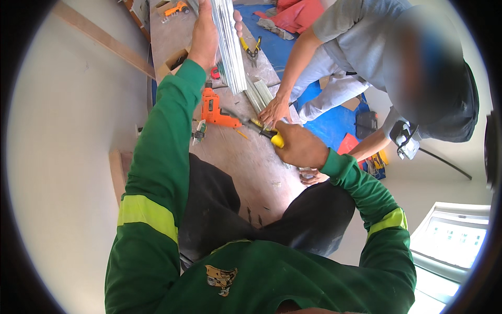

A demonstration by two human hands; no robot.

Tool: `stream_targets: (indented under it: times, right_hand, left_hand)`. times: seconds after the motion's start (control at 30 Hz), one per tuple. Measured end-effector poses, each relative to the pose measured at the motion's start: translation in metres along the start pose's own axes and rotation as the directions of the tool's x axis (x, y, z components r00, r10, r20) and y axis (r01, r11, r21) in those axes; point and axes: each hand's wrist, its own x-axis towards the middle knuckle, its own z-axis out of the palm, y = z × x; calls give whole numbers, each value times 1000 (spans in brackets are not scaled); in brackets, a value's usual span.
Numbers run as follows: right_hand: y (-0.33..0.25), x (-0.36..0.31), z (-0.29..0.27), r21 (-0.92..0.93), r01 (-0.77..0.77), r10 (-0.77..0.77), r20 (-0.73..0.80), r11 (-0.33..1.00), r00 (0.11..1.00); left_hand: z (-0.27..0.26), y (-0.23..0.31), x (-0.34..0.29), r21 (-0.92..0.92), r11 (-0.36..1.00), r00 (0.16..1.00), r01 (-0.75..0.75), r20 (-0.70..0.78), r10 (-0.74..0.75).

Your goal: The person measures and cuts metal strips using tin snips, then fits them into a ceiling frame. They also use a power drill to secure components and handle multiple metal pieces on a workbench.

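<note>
Left hand [208, 37]: curled round silvery ridged metal profiles [228, 49]. Right hand [303, 146]: wrapped round yellow-and-black-handled tool [277, 139], brownish surface's [246, 167] right edge.

The person in the green top has the left hand [205, 39] wrapped round a bundle of shiny metal strips [230, 57], lifted above the dusty table [230, 167]. The right hand [304, 147] grips a yellow-and-black handled tool [277, 139], its working end partly hidden. Just past it, a co-worker's hand [275, 111] rests on another metal strip [258, 94] lying on the table; that co-worker leans in from the right. I can see an orange drill [218, 112] near the tool, with yellow-handled snips [252, 51] farther up the table.
</note>
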Motion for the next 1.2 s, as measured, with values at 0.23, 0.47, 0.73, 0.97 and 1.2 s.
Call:
stream_targets:
  times: [0.23,0.47,0.73,0.97,1.2]
  right_hand:
    - [10,-3,-8,164,73,-42,-183,984,982]
    - [-26,18,-45,194,224,-54,-630,955,775]
    - [-22,60,-29,514,248,85,-541,821,837]
    - [-10,71,-30,602,259,138,-533,756,835]
    - [-27,58,-29,-260,444,-506,-580,857,638]
  left_hand:
    - [-7,9,1,48,991,969,-126,-209,133]
    - [5,-9,2,231,962,930,-145,-299,212]
    - [49,-28,-23,276,945,899,-176,-347,268]
    - [45,-37,-19,91,981,902,-174,-385,195]
    - [34,-55,-2,126,989,943,82,-331,-36]
